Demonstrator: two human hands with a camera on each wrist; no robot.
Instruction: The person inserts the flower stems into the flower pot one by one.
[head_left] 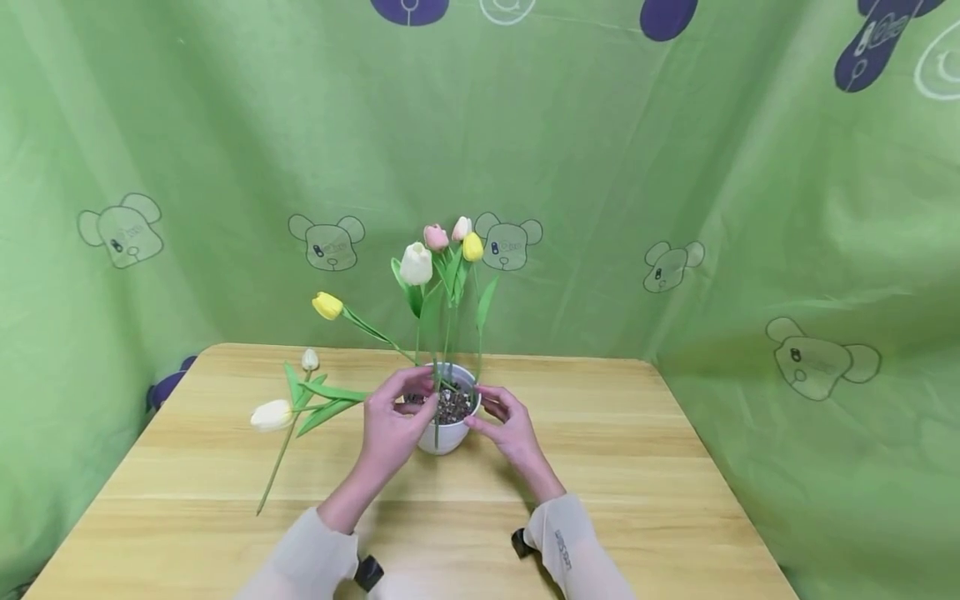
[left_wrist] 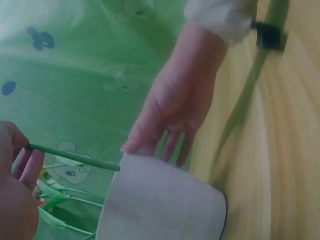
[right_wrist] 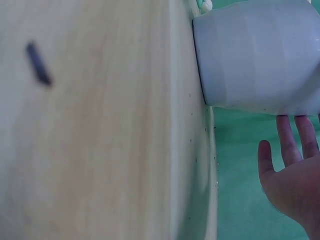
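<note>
My left hand pinches a green stem between thumb and fingers, over the near left rim of a white flower pot. Which bloom tops that stem is hard to tell. My right hand holds the pot's right side, thumb at the near rim and fingers against the wall. Dark soil with pale bits fills the pot. Above it rise a large white tulip, a pink tulip, a pale pink tulip and a yellow tulip. Another yellow tulip leans far left.
On the table, left of the pot, lie a white tulip and a smaller white tulip, their leaves overlapping. Green patterned cloth hangs behind and at both sides. Small dark specks lie on the wood near the pot.
</note>
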